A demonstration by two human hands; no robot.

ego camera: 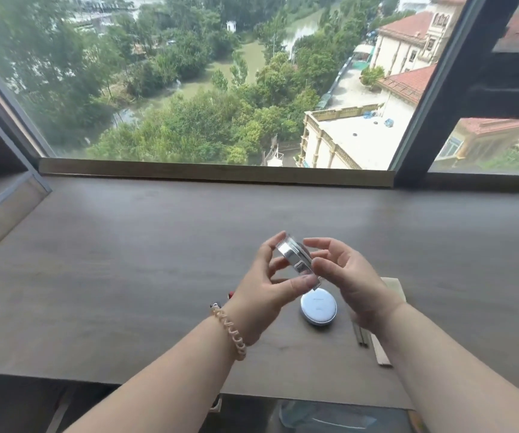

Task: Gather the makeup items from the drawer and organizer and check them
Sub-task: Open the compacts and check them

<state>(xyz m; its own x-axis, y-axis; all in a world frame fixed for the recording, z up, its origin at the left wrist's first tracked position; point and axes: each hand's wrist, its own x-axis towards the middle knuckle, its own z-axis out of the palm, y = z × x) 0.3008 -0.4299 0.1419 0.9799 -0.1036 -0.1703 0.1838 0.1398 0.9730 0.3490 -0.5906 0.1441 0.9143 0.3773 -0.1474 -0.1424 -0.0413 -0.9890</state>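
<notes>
**Silver compact held tilted above the tabletop**

While both hands are raised over the middle of the tabletop [127,260], I see a round silver compact [295,257] pinched between them, clear of the surface. It stands on edge and leans: its flat faces look left-near and right-far, and its rim runs from upper left, at the far side, down to lower right, at the near side. A small clasp-like tab shows on the lower part of the rim.

My left hand [267,285] comes in from the near left with the palm turned right; its forefinger rests on the top of the rim and its thumb presses the bottom edge, so it is closed on the compact. A beaded bracelet [230,334] circles that wrist. My right hand [348,276] comes in from the near right, palm facing left, fingers curved and spread; the thumb meets the compact's lower rim, while the forefinger arches just above its far face, and I cannot tell whether that finger touches.

Directly below the hands, a pale blue oval case [317,307] lies flat on the tabletop. Thin wooden sticks [373,342] lie just right of it, partly hidden by the right forearm.
</notes>
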